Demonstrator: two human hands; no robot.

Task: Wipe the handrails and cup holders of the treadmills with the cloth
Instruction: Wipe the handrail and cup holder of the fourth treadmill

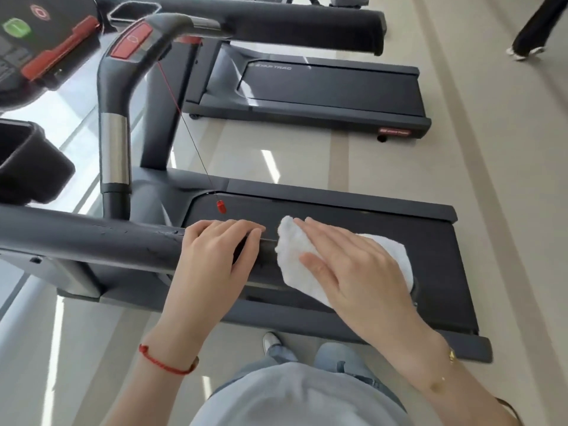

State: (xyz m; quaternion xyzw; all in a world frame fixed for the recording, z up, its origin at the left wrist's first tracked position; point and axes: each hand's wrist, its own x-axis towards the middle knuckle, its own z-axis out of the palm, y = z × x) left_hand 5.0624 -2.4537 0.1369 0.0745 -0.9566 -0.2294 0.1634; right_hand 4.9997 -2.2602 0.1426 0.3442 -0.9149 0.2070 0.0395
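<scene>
Nearest the camera, both hands lie on the near handrail [92,241] of the closest treadmill [338,216]. The right hand [353,265] lies flat with fingers straight and slightly spread, its grip fully open, pressing a white cloth [295,259] onto the outer end of that handrail. The left hand [215,256] sits just beside the cloth, further in along the handrail, with fingers curled over the top of the bar, gripping it.

The cloth is a single white terry piece, rumpled, draped over the handrail with an edge showing past the right wrist side.

Beyond the handrail, a red safety clip [221,206] hangs on a thin cord over the belt. Further off stand a second treadmill [332,87] and two cup holders: one [27,161] just behind the handrail, another [132,10] at the far console. In all, two treadmill decks are visible.
</scene>
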